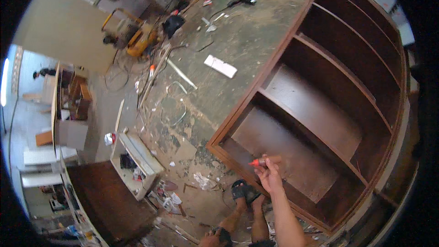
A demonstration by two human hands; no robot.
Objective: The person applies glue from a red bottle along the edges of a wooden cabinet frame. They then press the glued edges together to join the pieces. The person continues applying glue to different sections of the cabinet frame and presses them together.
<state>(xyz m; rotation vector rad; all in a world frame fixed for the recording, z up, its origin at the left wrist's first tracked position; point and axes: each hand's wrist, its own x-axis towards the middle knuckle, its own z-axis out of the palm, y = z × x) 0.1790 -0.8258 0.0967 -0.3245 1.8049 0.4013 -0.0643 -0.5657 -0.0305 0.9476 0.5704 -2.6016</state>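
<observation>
My right hand (270, 176) is raised over the near corner of a large brown wooden shelf cabinet (256, 84) that lies on its back on the floor. Its fingers pinch a small glue tube (261, 160) with a red pointed tip aimed left, just above the cabinet's lower compartment. My left hand (208, 240) shows only partly at the bottom edge, beside my knee, next to a dark object; what it holds is unclear. My feet in black sandals (244, 192) stand right by the cabinet's front edge.
The dirty concrete floor is littered with scraps, paper and cables. A white flat piece (221, 66) and a black power tool (242, 0) lie farther off. A yellow machine (139, 39) stands at the back left, a white open box (137, 164) and a dark brown panel (112, 201) at the near left.
</observation>
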